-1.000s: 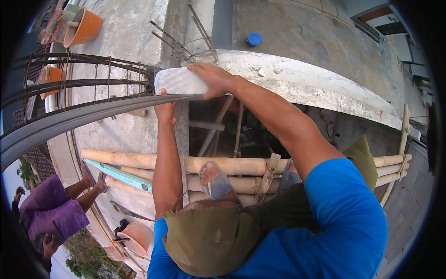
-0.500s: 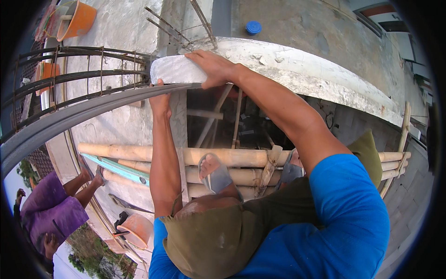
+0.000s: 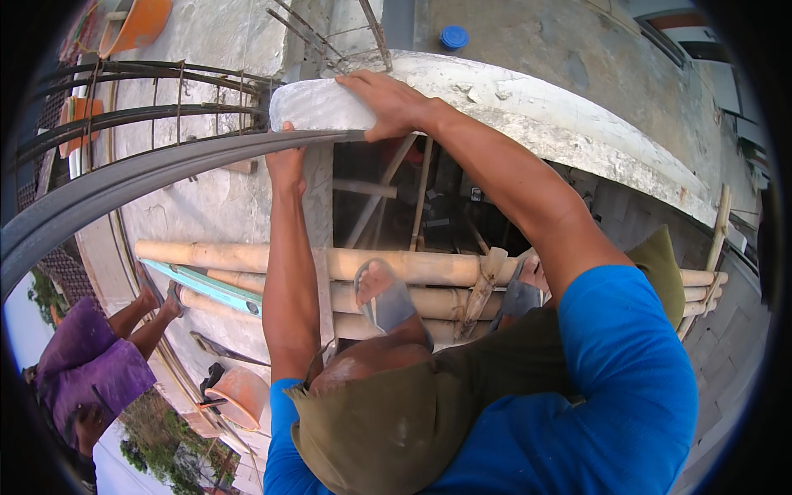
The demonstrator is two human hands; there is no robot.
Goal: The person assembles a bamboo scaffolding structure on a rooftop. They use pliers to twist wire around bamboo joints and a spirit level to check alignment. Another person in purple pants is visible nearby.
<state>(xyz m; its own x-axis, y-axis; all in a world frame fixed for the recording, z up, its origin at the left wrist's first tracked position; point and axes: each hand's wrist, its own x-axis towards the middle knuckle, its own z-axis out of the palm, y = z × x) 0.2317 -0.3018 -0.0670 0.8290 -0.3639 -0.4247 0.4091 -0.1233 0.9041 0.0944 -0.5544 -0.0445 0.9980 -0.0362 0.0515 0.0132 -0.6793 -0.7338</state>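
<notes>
A pale, whitish block rests at the end of the rebar cage, just above a long grey curved moulding strip. My right hand wraps over the block's right end, its thumb down by the strip's end. From below, my left hand grips the strip, with the thumb up against the block's lower edge; its other fingers are mostly hidden behind the strip.
Bamboo poles lie under my sandalled feet, above a dark opening. A turquoise spirit level lies on them. Rebar sticks out left. A person in purple shorts is at lower left, near an orange bucket.
The view has tilted a little, so the block, strip and poles sit higher in the picture. Both hands keep the same holds.
</notes>
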